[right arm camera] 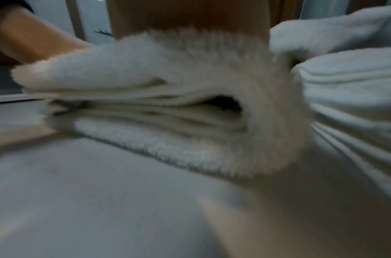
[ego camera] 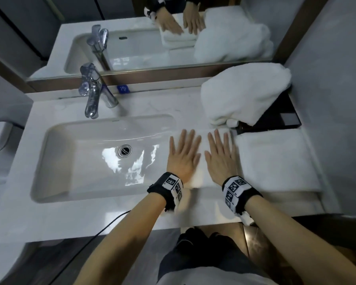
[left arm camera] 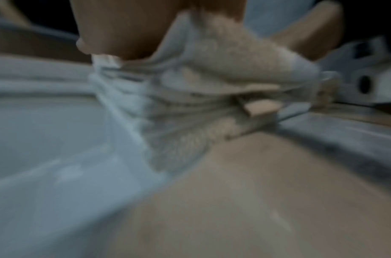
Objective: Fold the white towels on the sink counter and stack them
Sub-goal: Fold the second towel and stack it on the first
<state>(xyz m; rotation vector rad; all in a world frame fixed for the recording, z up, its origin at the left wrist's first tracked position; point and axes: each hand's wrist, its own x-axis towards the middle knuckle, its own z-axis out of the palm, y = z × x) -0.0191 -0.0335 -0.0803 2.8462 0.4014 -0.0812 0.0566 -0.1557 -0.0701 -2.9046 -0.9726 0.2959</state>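
A folded white towel (ego camera: 202,171) lies on the counter (ego camera: 111,219) just right of the basin. Both hands press flat on its top with straight, spread fingers: my left hand (ego camera: 184,153) on the left half, my right hand (ego camera: 221,155) on the right half. The left wrist view shows the folded towel's (left arm camera: 190,104) layered edge under my palm. In the right wrist view, the folded towel (right arm camera: 168,113) shows several stacked layers. A second flat folded towel (ego camera: 275,161) lies directly to the right. A crumpled white towel (ego camera: 245,95) is heaped at the back right.
The sink basin (ego camera: 70,161) with its drain (ego camera: 125,150) lies left of the hands, with a chrome faucet (ego camera: 93,93) behind it. A black tray (ego camera: 284,118) sits under the crumpled heap. A mirror (ego camera: 132,48) backs the counter and a wall closes the right side.
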